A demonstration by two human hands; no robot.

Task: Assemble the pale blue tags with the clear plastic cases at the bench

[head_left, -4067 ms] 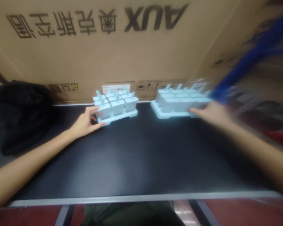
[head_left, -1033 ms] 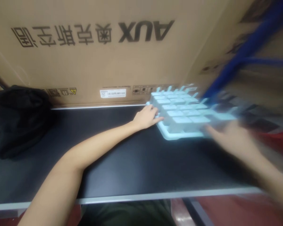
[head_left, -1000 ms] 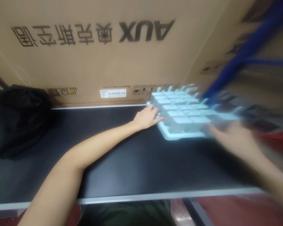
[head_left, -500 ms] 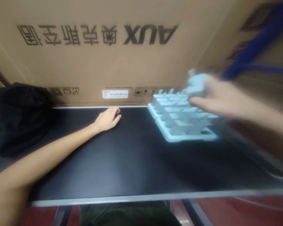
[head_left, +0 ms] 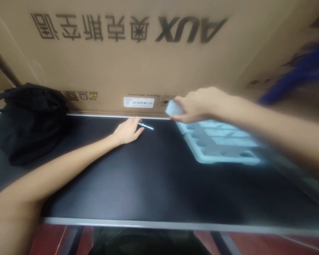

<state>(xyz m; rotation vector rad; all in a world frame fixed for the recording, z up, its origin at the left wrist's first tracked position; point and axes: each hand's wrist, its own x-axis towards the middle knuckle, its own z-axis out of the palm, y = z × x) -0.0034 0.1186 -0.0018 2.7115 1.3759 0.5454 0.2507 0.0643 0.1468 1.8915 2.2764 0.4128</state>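
Observation:
A light blue ice-pop mould tray [head_left: 223, 150] lies on the black table [head_left: 149, 177] at the right, its near cells showing as open holes. My right hand [head_left: 199, 104] hovers over the tray's far left corner, closed around a single light blue mould piece [head_left: 172, 108]. My left hand [head_left: 127, 131] rests on the table left of the tray, fingers together, pinching one end of a thin light blue stick [head_left: 147, 126] that lies on the tabletop. My right forearm hides part of the tray.
A big cardboard box [head_left: 138, 60] printed AUX stands along the table's back edge. A black bag [head_left: 29, 120] sits at the far left. Something blue and blurred [head_left: 295, 78] is at the right. The table's front edge [head_left: 159, 224] runs near me.
My right hand lifted one mould piece out of the tray and carried it left. My left hand left the tray, moved left onto the table and now has a stick at its fingertips.

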